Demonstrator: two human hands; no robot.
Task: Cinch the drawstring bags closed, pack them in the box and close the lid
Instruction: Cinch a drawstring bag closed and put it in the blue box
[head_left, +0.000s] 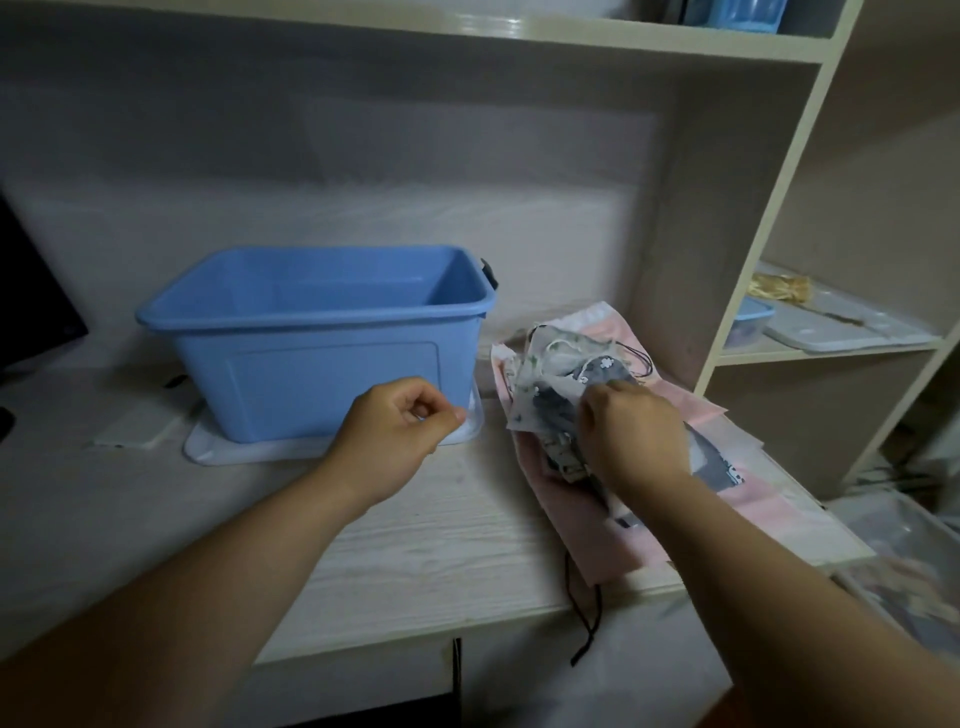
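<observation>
An open blue plastic box stands on the desk, on top of a pale lid. To its right lies a pile of drawstring bags, white translucent ones with small prints over larger pink ones. A black drawstring hangs over the desk's front edge. My right hand rests on the pile, its fingers pinching the top white bag. My left hand hovers in front of the box's right corner, fingers curled, holding nothing that I can see.
A dark monitor stands at the far left and a white flat object lies left of the lid. A shelf unit rises on the right, with a small blue container and grey trays on its shelf.
</observation>
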